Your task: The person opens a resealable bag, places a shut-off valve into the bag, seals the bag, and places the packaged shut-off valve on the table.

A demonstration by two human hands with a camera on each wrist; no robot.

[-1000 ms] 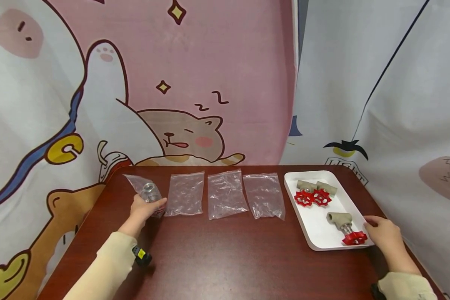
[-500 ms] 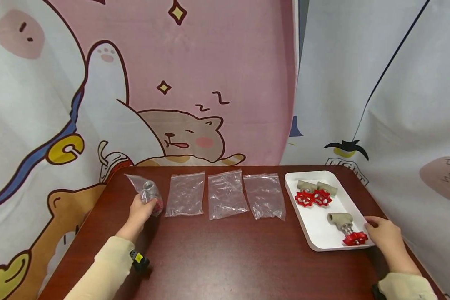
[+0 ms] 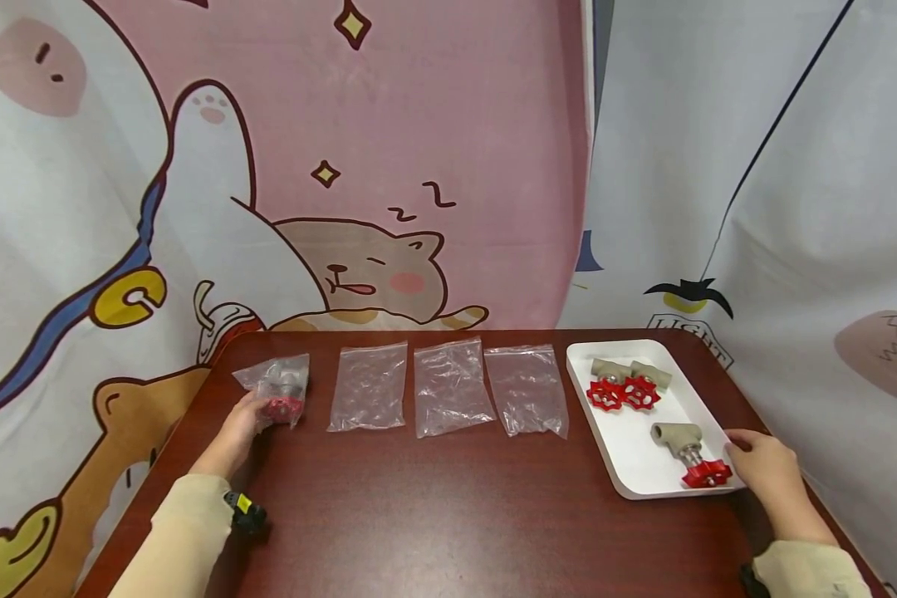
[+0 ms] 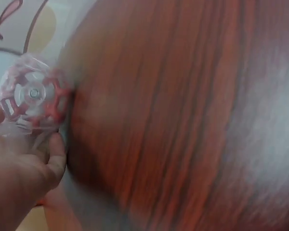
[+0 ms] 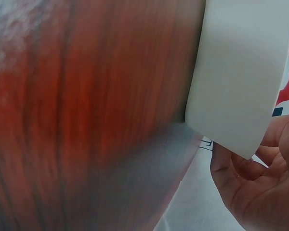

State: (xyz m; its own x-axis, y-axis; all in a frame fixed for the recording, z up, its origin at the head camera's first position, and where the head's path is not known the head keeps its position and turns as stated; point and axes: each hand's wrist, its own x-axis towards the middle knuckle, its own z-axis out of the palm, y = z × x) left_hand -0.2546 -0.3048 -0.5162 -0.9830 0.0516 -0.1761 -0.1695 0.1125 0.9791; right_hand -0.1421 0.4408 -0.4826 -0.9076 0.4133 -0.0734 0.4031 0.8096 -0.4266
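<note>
Bag of clear plastic (image 3: 257, 376), red-wheeled valve (image 3: 283, 405) inside, near far left corner of red-brown wood-grain worktop (image 3: 456, 507); left hand (image 3: 234, 428) grips it, fingers curled. White rectangular tray (image 3: 629, 453) by right edge, three red-wheeled beige valves (image 3: 689, 454) within; right hand (image 3: 768, 467) pinches its near right corner.

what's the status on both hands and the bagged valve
Left hand holds bagged valve. Right hand grips tray by its edge, three loose valves inside. Three flat bags lie between; nothing visibly blocks either hand.
</note>
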